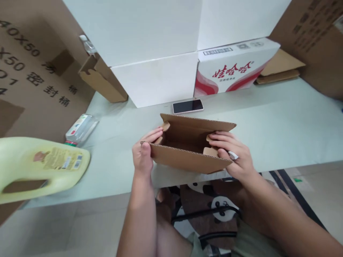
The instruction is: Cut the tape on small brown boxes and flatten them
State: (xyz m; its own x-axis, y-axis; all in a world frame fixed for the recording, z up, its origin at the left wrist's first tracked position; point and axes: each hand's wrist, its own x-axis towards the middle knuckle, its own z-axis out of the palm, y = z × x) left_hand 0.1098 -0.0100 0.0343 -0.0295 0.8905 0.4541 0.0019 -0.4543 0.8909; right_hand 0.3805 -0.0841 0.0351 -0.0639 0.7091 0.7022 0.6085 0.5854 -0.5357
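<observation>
A small brown cardboard box (187,158) with its top open is between my two hands, near the table's front edge. My left hand (144,151) grips its left end, thumb on the near wall and fingers at the side flap. At the other end, my right hand (235,153) is closed on the right side, with fingers over the small flaps and something small and white showing by them. What that white piece is, I cannot make out. The box's inside is dark, and its bottom is mostly hidden.
Behind the box lies a phone (188,106). White panels and a red-and-white carton (230,71) stand at the back. To the left are a yellow jug (61,160), a clear plastic bottle (81,128) and another cardboard box (105,80). Folded cardboard (284,66) rests at the back right.
</observation>
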